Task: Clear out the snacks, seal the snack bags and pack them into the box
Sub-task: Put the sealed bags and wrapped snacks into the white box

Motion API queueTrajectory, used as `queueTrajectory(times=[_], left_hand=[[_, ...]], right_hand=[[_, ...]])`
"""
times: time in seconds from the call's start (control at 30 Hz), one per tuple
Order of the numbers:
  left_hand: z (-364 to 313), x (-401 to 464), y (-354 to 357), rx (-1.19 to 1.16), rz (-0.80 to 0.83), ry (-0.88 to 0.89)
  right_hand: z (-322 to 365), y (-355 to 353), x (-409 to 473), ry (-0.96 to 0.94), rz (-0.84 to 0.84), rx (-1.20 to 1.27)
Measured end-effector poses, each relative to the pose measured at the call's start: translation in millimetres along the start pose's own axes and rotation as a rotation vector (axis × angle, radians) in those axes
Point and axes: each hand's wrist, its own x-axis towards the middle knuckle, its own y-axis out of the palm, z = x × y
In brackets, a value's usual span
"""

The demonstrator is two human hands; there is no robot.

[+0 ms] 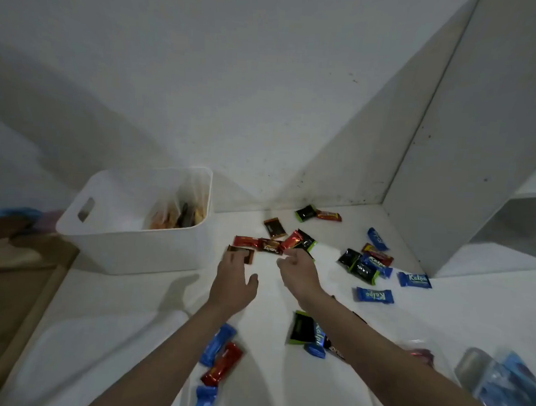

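The white box (129, 226) stood on the white tabletop (131, 304), beyond and to the left of the left hand's fingers (231, 260). It held clear snack bags (179, 213) packed upright against its right wall; orange and dark contents showed through them, though no detail could be read. The rest of its interior appeared bare.

The left hand (233, 283) reached forward, its fingers extended and resting on a brown snack packet (240, 253) lying flat on the tabletop. The right hand (297, 271) hovered just beside it, fingers loosely curled; whether they pinched anything could not be told.

Directly beyond both sets of fingers lay a cluster of red, brown and black-green snacks (277, 242). To the right of the right fingers, blue packets (375, 295) and further black-green ones were scattered. Nearer the person than the fingers, blue and red packets (221, 355) lay between the forearms. At the lower right edge lay a clear bag (499, 388) holding blue packets; its seal was too blurred to judge.
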Motion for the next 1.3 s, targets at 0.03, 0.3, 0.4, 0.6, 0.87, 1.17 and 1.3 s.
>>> queueTrajectory(times=[0.03,0.3,0.4,0.6,0.87,1.17,1.3], left_hand=[[-2,-12,16,0.003,0.033,-0.042],[-60,-93,130,-0.033,0.215,-0.185],[-95,-124,178,-0.166,0.397,-0.289],[-141,-151,237,-0.245,0.686,-0.459],[-157,-155,255,-0.472,0.720,-0.585],[-163,-154,250,-0.485,0.734,-0.600],[-165,-154,247,-0.487,0.726,-0.584]], right_hand=[[-16,-15,-3,-0.005,0.005,-0.046],[-124,-148,-44,-0.085,-0.155,-0.370],[-159,-208,-67,-0.074,-0.406,-0.444],[-207,-314,-99,0.024,-0.810,-0.586],[-247,-354,-108,0.413,-0.914,-0.159],[-217,-377,-113,0.181,-0.880,-0.031],[-186,-364,-115,-0.015,-0.573,-0.113]])
